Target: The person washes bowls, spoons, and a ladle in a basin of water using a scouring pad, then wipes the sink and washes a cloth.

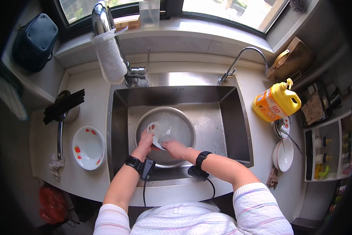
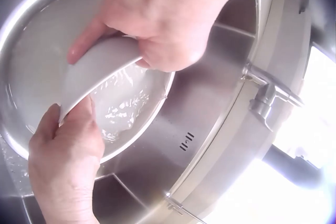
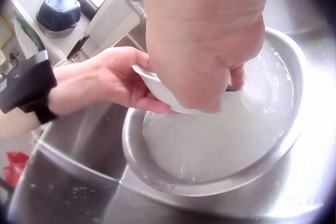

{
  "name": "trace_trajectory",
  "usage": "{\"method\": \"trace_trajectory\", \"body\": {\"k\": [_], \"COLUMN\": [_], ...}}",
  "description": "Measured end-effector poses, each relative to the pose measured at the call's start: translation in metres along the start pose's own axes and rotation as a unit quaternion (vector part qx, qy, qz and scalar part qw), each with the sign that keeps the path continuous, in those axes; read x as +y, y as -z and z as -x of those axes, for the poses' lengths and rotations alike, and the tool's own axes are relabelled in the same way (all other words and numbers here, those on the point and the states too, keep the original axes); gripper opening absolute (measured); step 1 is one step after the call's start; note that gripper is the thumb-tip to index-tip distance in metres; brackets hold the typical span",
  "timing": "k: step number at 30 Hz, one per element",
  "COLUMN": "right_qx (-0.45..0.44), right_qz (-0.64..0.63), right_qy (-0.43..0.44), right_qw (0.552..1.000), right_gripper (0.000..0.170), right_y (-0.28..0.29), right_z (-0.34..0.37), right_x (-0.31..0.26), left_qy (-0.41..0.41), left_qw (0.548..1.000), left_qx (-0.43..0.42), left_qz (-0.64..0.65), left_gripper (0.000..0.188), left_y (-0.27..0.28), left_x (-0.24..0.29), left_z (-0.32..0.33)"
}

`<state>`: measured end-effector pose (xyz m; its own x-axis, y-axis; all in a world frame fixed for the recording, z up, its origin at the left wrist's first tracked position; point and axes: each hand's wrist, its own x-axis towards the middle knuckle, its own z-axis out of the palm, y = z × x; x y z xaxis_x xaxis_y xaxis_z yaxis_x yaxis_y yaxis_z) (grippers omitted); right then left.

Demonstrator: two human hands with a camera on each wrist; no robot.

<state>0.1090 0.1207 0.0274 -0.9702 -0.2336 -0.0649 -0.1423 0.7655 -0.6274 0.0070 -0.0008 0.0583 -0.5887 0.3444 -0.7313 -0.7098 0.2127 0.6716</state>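
Observation:
A white bowl (image 1: 156,138) with red decoration is tilted over the cloudy water in a round metal basin (image 1: 193,129), which stands in the sink. My left hand (image 1: 145,141) grips the bowl's rim at the left, fingers spread along its outer wall in the left wrist view. On the opposite side my right hand (image 1: 175,149) pinches the bowl's edge, thumb and fingers on either face of the wall (image 2: 100,67). A small dark patch (image 3: 231,88) shows at the right fingers; I cannot tell what it is.
The steel sink (image 1: 234,117) surrounds the basin, with a wrapped tap (image 1: 110,58) behind it and a thin tap (image 1: 242,58) at right. White bowls (image 1: 89,148) stand on the left counter. A yellow pump bottle (image 1: 276,102) and another bowl (image 1: 283,155) stand at right.

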Motion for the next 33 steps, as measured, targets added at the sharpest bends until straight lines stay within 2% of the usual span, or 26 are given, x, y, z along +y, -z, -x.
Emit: {"method": "trace_trajectory", "body": {"k": [2, 3, 5, 6, 7, 8, 10, 11, 12, 13, 14, 15, 16, 18, 19, 20, 21, 22, 24, 25, 27, 28, 29, 30, 32, 33], "right_qx": [0.100, 0.101, -0.094, -0.095, -0.051, -0.006, -0.008, -0.009, -0.010, 0.009, 0.031, -0.020, -0.017, -0.114, -0.113, -0.098, -0.082, -0.082, 0.001, 0.000, 0.019, 0.018, 0.030, 0.041, 0.039, -0.043], "right_qz": [0.092, 0.093, 0.057, 0.058, 0.002, -0.055, -0.097, -0.136, -0.131, -0.041, 0.048, 0.117, 0.120, 0.070, 0.071, 0.012, -0.047, -0.048, -0.151, -0.150, -0.061, -0.062, 0.038, 0.137, 0.149, 0.112], "right_qy": [0.024, 0.027, -0.102, -0.101, -0.103, -0.104, -0.116, -0.127, -0.124, -0.068, -0.012, -0.047, -0.046, -0.111, -0.112, -0.140, -0.169, -0.169, -0.126, -0.128, -0.062, -0.062, -0.017, 0.028, 0.010, -0.063], "right_qw": [0.990, 0.990, 0.989, 0.989, 0.993, 0.993, 0.989, 0.982, 0.984, 0.997, 0.998, 0.992, 0.992, 0.985, 0.985, 0.985, 0.981, 0.981, 0.981, 0.980, 0.996, 0.996, 0.999, 0.989, 0.988, 0.991], "right_gripper": [0.014, 0.014, 0.018, 0.018, 0.019, 0.020, 0.021, 0.022, 0.022, 0.024, 0.027, 0.028, 0.028, 0.024, 0.024, 0.022, 0.020, 0.020, 0.020, 0.020, 0.021, 0.021, 0.021, 0.021, 0.021, 0.022], "right_y": [-0.003, 0.007, 0.036, 0.036, 0.036, 0.037, 0.043, 0.046, 0.039, 0.029, 0.025, 0.031, 0.035, 0.044, 0.051, 0.056, 0.059, 0.059, 0.055, 0.052, 0.045, 0.046, 0.048, 0.053, 0.056, 0.068], "right_z": [0.003, -0.002, -0.012, -0.017, -0.023, -0.026, -0.017, -0.012, -0.004, 0.005, 0.010, 0.010, 0.007, -0.002, -0.009, -0.017, -0.021, -0.019, -0.014, -0.007, 0.010, 0.015, 0.020, 0.021, 0.012, 0.003], "right_x": [0.009, 0.002, -0.027, -0.032, -0.037, -0.040, -0.052, -0.056, -0.047, -0.033, -0.024, -0.024, -0.025, -0.030, -0.039, -0.051, -0.058, -0.060, -0.063, -0.062, -0.051, -0.045, -0.038, -0.036, -0.038, -0.055], "left_qy": [0.001, -0.009, -0.018, -0.078, -0.139, -0.141, -0.221, -0.224, -0.145, -0.066, -0.070, -0.053, -0.035, -0.038, -0.037, -0.037, -0.080, -0.123, -0.132, -0.140, -0.124, -0.110, -0.029, -0.028, -0.033, -0.033], "left_qw": [1.000, 1.000, 0.999, 0.996, 0.988, 0.988, 0.968, 0.967, 0.987, 0.997, 0.996, 0.998, 0.999, 0.999, 0.998, 0.998, 0.995, 0.990, 0.989, 0.988, 0.991, 0.994, 0.998, 0.998, 0.998, 0.998], "left_qx": [-0.010, -0.005, 0.000, 0.033, 0.066, 0.067, 0.106, 0.106, 0.065, 0.024, 0.024, 0.010, -0.005, 0.004, 0.013, 0.012, 0.038, 0.063, 0.061, 0.059, 0.039, 0.021, 0.007, 0.005, -0.025, -0.025], "left_qz": [0.005, 0.022, 0.038, 0.019, 0.001, 0.002, -0.060, -0.056, -0.007, 0.041, 0.042, 0.032, 0.022, 0.033, 0.045, 0.045, 0.042, 0.038, 0.037, 0.038, 0.029, 0.018, 0.060, 0.059, 0.054, 0.053], "left_gripper": [0.048, 0.049, 0.049, 0.050, 0.051, 0.051, 0.053, 0.053, 0.053, 0.053, 0.053, 0.053, 0.053, 0.052, 0.051, 0.051, 0.050, 0.050, 0.049, 0.049, 0.048, 0.048, 0.047, 0.047, 0.043, 0.043], "left_y": [0.001, -0.003, -0.004, -0.002, 0.000, 0.002, 0.000, 0.000, -0.004, -0.007, -0.006, -0.005, -0.006, -0.011, -0.016, -0.019, -0.023, -0.024, -0.019, -0.017, -0.006, -0.009, -0.013, -0.014, -0.015, -0.014], "left_x": [0.005, 0.008, -0.002, -0.023, -0.037, -0.045, -0.042, -0.040, -0.015, 0.001, 0.005, 0.008, 0.012, 0.018, 0.019, 0.013, 0.006, 0.001, -0.001, 0.000, 0.000, 0.016, 0.031, 0.033, 0.034, 0.026], "left_z": [0.002, 0.005, -0.002, -0.021, -0.037, -0.047, -0.044, -0.041, -0.009, 0.010, 0.012, 0.015, 0.017, 0.026, 0.030, 0.026, 0.023, 0.020, 0.017, 0.017, 0.013, 0.028, 0.048, 0.050, 0.051, 0.042]}}
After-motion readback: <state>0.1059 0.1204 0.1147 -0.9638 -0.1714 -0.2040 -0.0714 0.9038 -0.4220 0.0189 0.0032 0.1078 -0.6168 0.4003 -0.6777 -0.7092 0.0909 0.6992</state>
